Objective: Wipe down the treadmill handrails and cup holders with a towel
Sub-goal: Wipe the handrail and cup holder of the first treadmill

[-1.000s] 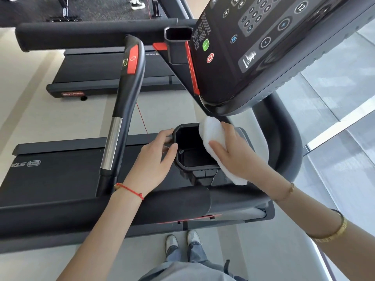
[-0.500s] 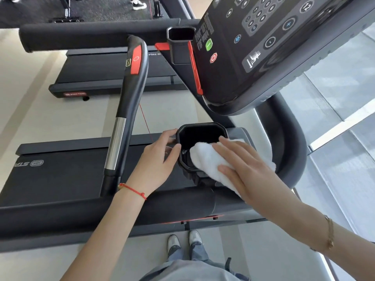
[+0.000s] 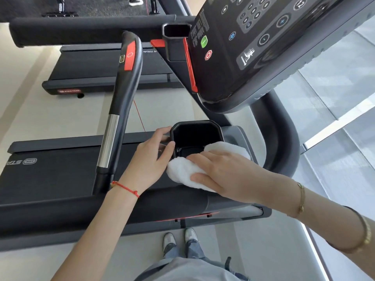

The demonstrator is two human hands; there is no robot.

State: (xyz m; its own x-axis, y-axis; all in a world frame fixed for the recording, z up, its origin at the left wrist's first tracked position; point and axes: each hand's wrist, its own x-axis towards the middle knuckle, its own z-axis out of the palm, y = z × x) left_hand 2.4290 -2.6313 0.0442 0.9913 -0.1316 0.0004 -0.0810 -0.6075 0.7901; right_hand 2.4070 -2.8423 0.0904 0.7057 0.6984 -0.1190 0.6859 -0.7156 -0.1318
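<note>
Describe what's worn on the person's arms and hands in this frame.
Both forearms are bare, no sleeves or gloves. The left hand has a thin red string bracelet at the wrist. The right hand has a slim gold chain bracelet at the wrist and a wider gold bangle further up the forearm.

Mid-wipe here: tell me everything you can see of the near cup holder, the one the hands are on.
The near cup holder is a black, plastic-looking, octagonal well with a raised rim, set below the console. Its inside is dark, with ribbing faintly visible at the bottom. The left hand grips its left rim. The white towel, pressed flat by the right hand, drapes over its near and right rim.
</note>
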